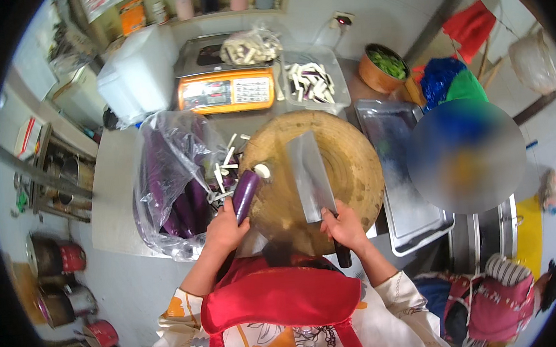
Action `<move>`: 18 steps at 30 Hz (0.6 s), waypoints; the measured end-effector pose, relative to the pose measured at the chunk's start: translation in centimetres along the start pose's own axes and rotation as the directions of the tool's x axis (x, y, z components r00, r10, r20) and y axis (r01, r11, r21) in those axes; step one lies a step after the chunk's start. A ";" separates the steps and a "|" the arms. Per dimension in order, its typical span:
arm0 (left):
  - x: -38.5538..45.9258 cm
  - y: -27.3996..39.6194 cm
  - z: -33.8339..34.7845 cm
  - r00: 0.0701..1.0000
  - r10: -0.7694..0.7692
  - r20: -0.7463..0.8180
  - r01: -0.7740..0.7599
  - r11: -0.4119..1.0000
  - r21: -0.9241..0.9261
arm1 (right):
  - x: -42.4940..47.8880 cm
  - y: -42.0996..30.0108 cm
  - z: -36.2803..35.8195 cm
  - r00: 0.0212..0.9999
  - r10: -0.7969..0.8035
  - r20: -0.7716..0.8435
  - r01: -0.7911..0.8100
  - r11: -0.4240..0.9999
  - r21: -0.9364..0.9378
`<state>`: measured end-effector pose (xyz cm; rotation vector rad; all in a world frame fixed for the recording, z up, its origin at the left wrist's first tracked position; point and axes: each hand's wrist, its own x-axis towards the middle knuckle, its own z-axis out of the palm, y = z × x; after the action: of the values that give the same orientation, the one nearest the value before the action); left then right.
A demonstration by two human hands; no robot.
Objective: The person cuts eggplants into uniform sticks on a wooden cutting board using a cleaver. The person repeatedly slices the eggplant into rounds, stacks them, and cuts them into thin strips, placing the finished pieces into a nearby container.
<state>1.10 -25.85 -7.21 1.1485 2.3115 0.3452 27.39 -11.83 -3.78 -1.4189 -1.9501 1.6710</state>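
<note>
My left hand (pixel 229 228) grips a purple eggplant (pixel 246 194) at the left edge of a round wooden chopping block (pixel 353 154). Its far end shows a pale cut face, and a round white slice (pixel 262 171) lies beside it on the wood. In my right hand (pixel 342 227) is the handle of a cleaver (pixel 310 176), its broad blade over the block and apart from the eggplant. Left of the block, a clear plastic bag (pixel 183 179) holds several whole eggplants. White eggplant strips (pixel 229 155) are scattered between bag and block.
Behind the block stand an orange digital scale (pixel 227 91) bearing a bag of cut pieces (pixel 251 47) and a plastic tub of eggplant strips (pixel 311 83). A metal tray (pixel 410 189) lies to the right, below a pot of green leaves (pixel 382 69). Another person (pixel 495 298) is at lower right.
</note>
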 end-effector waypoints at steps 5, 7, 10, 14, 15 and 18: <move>0.8 -1.3 -0.6 0.991 0.134 0.003 -0.130 0.971 -0.201 | -2.3 2.8 1.7 0.975 -0.204 -0.083 0.159 0.912 -0.378; 0.7 -1.6 -0.9 0.980 0.187 -0.071 -0.199 0.949 -0.244 | -2.6 3.3 2.5 0.945 -0.301 -0.127 0.210 0.858 -0.468; 1.1 -4.6 -0.6 0.959 0.228 -0.170 -0.282 0.844 -0.456 | -2.5 1.2 3.7 0.960 -0.277 -0.032 0.213 0.805 -0.553; 0.2 -5.2 -5.3 0.995 0.097 0.004 -0.065 0.688 -0.723 | -3.1 -1.5 4.9 0.970 -0.240 -0.039 0.164 0.766 -0.622; -0.4 -5.2 -6.5 0.999 0.038 0.029 -0.003 0.654 -0.756 | -3.3 -1.8 5.3 0.968 -0.249 -0.013 0.180 0.734 -0.655; -0.8 -4.4 -9.3 0.998 0.026 -0.057 -0.061 0.626 -0.778 | -3.3 -1.3 6.4 0.948 -0.319 0.016 0.221 0.618 -0.754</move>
<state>-6.65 -29.02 -1.18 0.7245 1.7967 1.2626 24.03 -18.31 -3.49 -1.2676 -2.7666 0.5985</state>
